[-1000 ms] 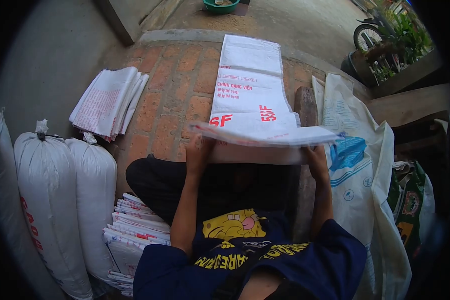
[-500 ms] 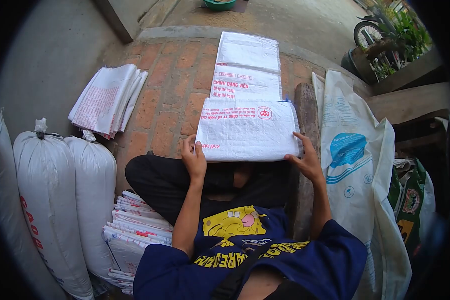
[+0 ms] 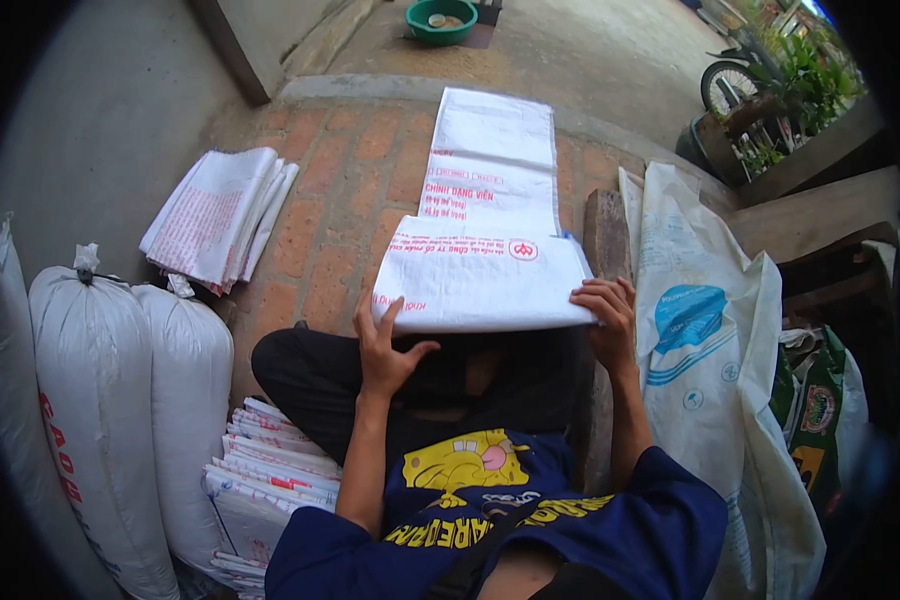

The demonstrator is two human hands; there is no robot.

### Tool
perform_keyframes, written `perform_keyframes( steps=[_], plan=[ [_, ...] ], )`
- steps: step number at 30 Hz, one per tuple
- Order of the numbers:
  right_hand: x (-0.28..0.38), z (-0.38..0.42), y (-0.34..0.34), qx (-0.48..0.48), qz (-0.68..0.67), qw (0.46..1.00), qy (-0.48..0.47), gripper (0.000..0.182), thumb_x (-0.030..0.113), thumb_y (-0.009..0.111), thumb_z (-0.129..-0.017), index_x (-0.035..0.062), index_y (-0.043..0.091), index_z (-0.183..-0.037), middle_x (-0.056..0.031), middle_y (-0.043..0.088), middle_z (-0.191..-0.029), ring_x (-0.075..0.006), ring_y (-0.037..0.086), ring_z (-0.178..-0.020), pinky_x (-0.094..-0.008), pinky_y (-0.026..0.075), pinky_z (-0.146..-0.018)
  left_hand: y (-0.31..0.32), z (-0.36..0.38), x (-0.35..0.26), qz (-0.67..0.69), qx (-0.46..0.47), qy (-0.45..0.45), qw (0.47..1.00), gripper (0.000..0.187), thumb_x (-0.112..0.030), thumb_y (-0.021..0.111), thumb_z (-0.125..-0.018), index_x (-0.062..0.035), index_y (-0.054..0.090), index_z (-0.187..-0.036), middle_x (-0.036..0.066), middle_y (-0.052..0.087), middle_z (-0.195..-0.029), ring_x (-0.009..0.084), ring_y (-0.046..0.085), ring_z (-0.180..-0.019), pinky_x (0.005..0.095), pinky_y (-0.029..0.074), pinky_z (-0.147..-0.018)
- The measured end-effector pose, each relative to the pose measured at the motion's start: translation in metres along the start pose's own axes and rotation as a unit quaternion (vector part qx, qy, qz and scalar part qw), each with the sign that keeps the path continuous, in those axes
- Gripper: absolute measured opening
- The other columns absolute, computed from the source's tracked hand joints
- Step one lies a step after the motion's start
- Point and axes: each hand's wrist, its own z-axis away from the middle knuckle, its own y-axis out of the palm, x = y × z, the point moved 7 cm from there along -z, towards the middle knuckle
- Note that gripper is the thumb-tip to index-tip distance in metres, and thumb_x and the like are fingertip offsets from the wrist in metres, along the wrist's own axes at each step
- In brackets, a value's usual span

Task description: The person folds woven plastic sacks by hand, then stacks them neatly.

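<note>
"What are your hands doing?"

"My left hand [image 3: 385, 350] has its fingers on the near left corner of the white printed sack [image 3: 482, 280], thumb spread away. My right hand [image 3: 610, 310] grasps the near right corner."

"And where is the sack?"

"In front of my crossed legs [image 3: 420, 385], its near part folded over, the rest flat on the brick floor [image 3: 325, 240]. A wooden beam [image 3: 607, 240] runs just beside it, on the right."
</note>
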Motion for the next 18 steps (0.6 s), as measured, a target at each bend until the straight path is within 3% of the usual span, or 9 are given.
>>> perform_keyframes(
  steps=[2,3,8,10,11,14,15,16,18],
  plan=[
    [-0.002,-0.011,-0.007,-0.051,-0.160,0.986,0.004,0.016,0.000,0.065,-0.074,0.0108,0.066,-0.086,-0.0036,0.069,-0.086,-0.0210,0.064,-0.096,-0.0424,0.033,-0.102,0.002,0.003,0.004,-0.085,-0.022,-0.010,0.996,0.057,-0.022,0.082,-0.070,-0.0094,0.056,-0.119,0.027,0.028,-0.143,0.0463,0.030,-0.133,0.0535,0.033,-0.105],
    [-0.009,-0.014,-0.001,-0.062,-0.253,0.965,0.031,0.015,-0.002,0.065,-0.077,0.0098,0.065,-0.086,-0.0031,0.069,-0.083,-0.0215,0.065,-0.092,-0.0425,0.035,-0.101,0.000,0.002,0.005,-0.089,-0.067,-0.016,0.994,0.047,-0.010,0.075,-0.071,-0.0080,0.057,-0.115,0.026,0.036,-0.140,0.0447,0.033,-0.133,0.0519,0.034,-0.104],
    [-0.038,-0.024,0.018,-0.058,-0.474,0.873,0.096,0.024,0.001,0.074,-0.075,0.0059,0.061,-0.094,-0.0061,0.065,-0.095,-0.0216,0.060,-0.097,-0.0370,0.036,-0.102,-0.001,-0.012,-0.002,-0.112,-0.035,0.046,0.992,0.042,0.000,0.063,-0.072,-0.0047,0.055,-0.114,0.020,0.058,-0.120,0.0394,0.050,-0.120,0.0470,0.039,-0.101],
    [-0.025,-0.034,0.006,-0.026,-0.388,0.918,0.073,0.050,0.009,0.083,-0.068,0.0069,0.054,-0.110,-0.0092,0.058,-0.113,-0.0217,0.054,-0.107,-0.0369,0.038,-0.100,0.012,-0.009,0.013,-0.016,0.067,0.022,0.997,0.041,0.001,0.060,-0.074,-0.0036,0.053,-0.114,0.020,0.061,-0.113,0.0391,0.056,-0.110,0.0453,0.043,-0.096],
    [-0.027,-0.037,0.004,-0.005,-0.313,0.948,0.062,0.082,0.014,0.090,-0.057,0.0066,0.046,-0.126,-0.0103,0.053,-0.123,-0.0242,0.050,-0.116,-0.0384,0.038,-0.101,0.007,-0.012,0.009,0.019,0.073,-0.012,0.997,0.037,0.002,0.055,-0.075,-0.0017,0.051,-0.112,0.020,0.063,-0.105,0.0375,0.060,-0.103,0.0418,0.047,-0.090],
    [-0.050,-0.036,0.022,0.011,-0.404,0.906,0.124,0.095,0.011,0.090,-0.056,0.0061,0.038,-0.136,-0.0104,0.054,-0.125,-0.0250,0.049,-0.120,-0.0391,0.036,-0.105,0.005,-0.019,0.006,0.207,0.080,-0.069,0.973,0.029,0.002,0.053,-0.078,0.0001,0.052,-0.107,0.020,0.063,-0.107,0.0356,0.061,-0.100,0.0396,0.048,-0.086],
    [-0.069,-0.030,0.040,0.020,-0.448,0.879,0.161,0.071,0.017,0.086,-0.065,0.0055,0.051,-0.126,-0.0105,0.061,-0.116,-0.0243,0.055,-0.115,-0.0410,0.033,-0.108,-0.007,-0.032,-0.012,0.158,0.079,-0.002,0.984,0.021,0.001,0.053,-0.081,0.0015,0.053,-0.102,0.019,0.064,-0.106,0.0354,0.062,-0.097,0.0380,0.049,-0.084],
    [-0.089,-0.019,0.053,0.022,-0.448,0.876,0.177,0.071,0.017,0.086,-0.065,0.0055,0.051,-0.126,-0.0105,0.061,-0.116,-0.0243,0.055,-0.115,-0.0410,0.033,-0.108,-0.007,-0.033,-0.009,0.211,0.068,-0.016,0.975,0.017,-0.001,0.056,-0.082,0.0011,0.054,-0.099,0.016,0.066,-0.103,0.0315,0.064,-0.094,0.0371,0.049,-0.084],
    [-0.105,-0.011,0.068,0.060,-0.471,0.866,0.155,0.032,0.018,0.077,-0.076,0.0036,0.065,-0.101,-0.0106,0.066,-0.102,-0.0230,0.061,-0.098,-0.0378,0.039,-0.102,-0.016,-0.037,-0.019,0.292,0.064,-0.033,0.954,0.015,-0.001,0.058,-0.083,-0.0009,0.056,-0.098,0.014,0.067,-0.100,0.0280,0.064,-0.095,0.0368,0.049,-0.086]
  ],
)
